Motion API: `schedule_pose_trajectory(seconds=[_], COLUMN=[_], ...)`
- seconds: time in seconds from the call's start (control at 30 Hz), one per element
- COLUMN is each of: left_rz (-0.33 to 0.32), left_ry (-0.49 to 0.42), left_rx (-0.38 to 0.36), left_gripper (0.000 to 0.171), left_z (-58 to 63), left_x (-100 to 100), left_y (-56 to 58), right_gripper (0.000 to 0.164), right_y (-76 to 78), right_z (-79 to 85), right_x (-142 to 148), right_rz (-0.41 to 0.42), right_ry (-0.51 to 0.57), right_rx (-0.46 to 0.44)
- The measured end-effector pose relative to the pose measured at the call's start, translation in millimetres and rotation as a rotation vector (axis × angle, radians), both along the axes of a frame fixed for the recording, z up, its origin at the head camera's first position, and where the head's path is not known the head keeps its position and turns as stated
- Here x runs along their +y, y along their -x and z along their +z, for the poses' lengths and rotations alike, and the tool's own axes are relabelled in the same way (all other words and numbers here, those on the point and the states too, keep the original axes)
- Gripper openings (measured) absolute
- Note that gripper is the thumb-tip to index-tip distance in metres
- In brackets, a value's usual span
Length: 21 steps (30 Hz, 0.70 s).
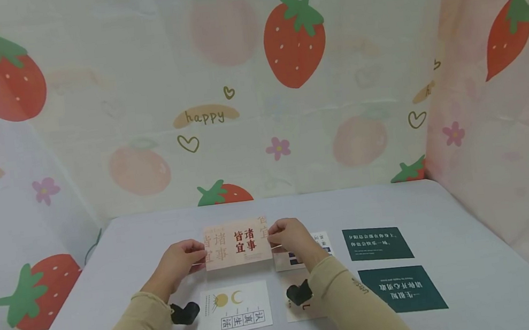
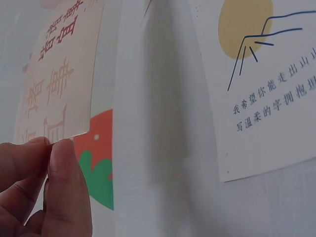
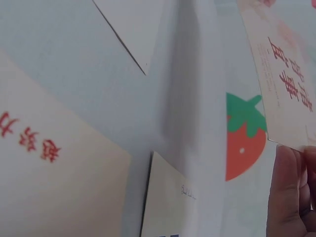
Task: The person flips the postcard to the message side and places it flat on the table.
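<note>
A pale pink card with red and faded orange Chinese characters is raised over the white tabletop, its printed face toward me. At its left edge, my left hand pinches it between thumb and fingers. On the opposite edge, my right hand pinches it the same way. Both wrist views show the thumb and fingertips at the card's lower corners. Just in front lies a white card with a yellow sun and moon. A pale card with blue blocks lies partly behind my right hand.
To the right lie two dark green cards, one farther back and one nearer. My right forearm partly covers a cream card with red print. Strawberry-patterned cloth hangs behind the table and along both sides.
</note>
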<state>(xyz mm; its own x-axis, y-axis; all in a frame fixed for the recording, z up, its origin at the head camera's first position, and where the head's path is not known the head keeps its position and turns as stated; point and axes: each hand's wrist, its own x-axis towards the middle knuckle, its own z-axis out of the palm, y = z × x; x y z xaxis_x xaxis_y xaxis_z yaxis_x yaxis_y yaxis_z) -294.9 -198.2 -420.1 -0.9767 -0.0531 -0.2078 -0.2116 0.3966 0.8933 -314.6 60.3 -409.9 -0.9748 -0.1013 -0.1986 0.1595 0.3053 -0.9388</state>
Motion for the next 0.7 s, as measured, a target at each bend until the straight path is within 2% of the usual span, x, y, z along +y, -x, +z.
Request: schedule_pose_trajectory(seconds=[0.33, 0.5, 0.7], left_rz=[-0.005, -0.01, -0.007], left_ry=[-0.02, -0.001, -0.025], left_rx=[0.021, 0.026, 0.017], left_gripper=[0.013, 0.015, 0.016], left_z=[0.8, 0.8, 1.0], left_x=[-1.2, -2.0, -2.1], left_y=[-0.1, -0.9, -0.7], right_gripper=[0.004, 0.005, 0.004], right_y=[2.6, 1.8, 3.3], right_z=[2.6, 3.5, 3.1], right_x=[2.0, 4.5, 6.6], right_rz=[-0.009, -0.002, 0.001], right_ry=[-0.076, -0.097, -0.109], right_rx=[0.017, 0.019, 0.016])
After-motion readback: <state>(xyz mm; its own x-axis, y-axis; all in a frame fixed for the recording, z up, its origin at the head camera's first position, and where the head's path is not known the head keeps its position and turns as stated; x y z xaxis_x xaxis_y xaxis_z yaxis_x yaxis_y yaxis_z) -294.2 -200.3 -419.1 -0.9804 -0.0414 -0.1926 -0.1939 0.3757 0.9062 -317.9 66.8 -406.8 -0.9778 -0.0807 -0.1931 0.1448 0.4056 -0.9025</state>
